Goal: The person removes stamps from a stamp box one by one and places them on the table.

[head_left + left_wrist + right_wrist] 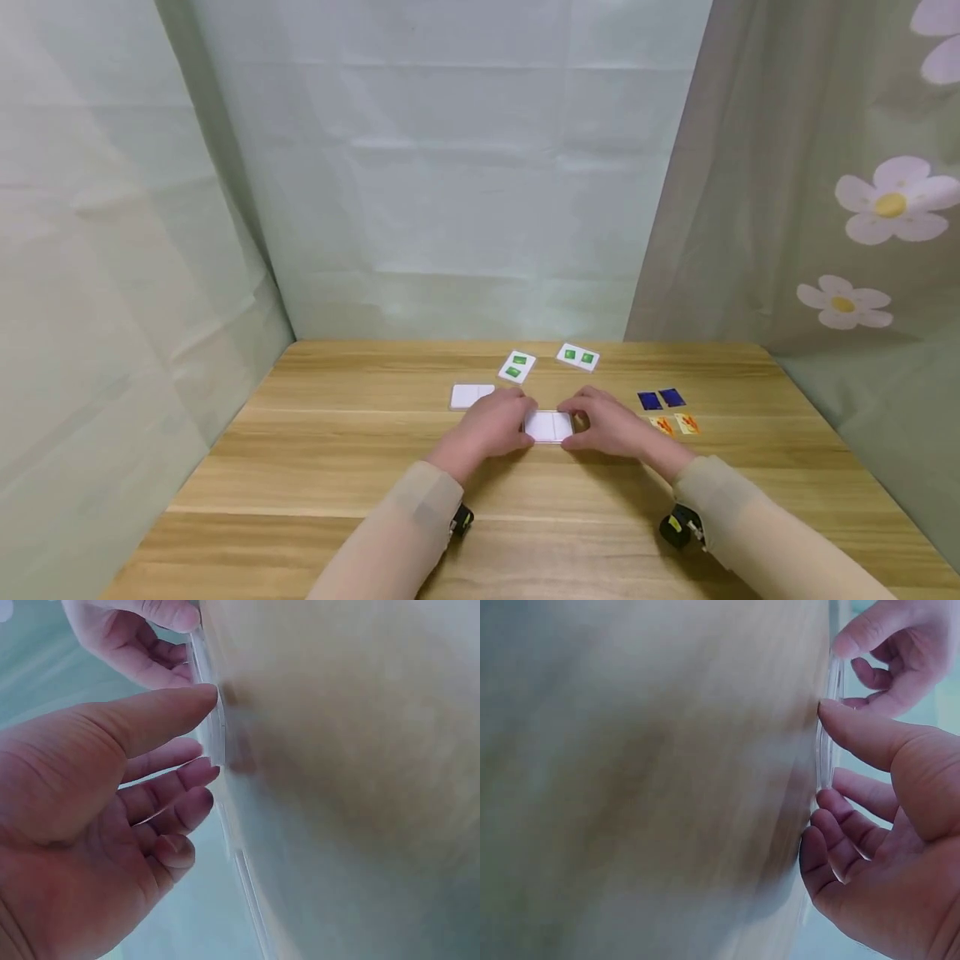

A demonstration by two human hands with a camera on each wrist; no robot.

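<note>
A white two-panel tile (550,426) lies flat on the wooden table (337,467) near its middle. My left hand (517,422) pinches its left end and my right hand (581,423) pinches its right end. In the left wrist view the left hand (204,733) has its thumb on the tile's thin edge (219,724) with the fingers curled beside it; the right hand (142,637) holds the far end. The right wrist view mirrors this: the right hand (821,757) is at the tile edge (828,682), and the left hand (892,652) is beyond.
A second white tile (471,395) lies just left of my left hand. Two tiles with green squares (517,366) (577,357) sit farther back. Blue cards (661,399) and orange cards (675,425) lie to the right. Cloth walls enclose the table.
</note>
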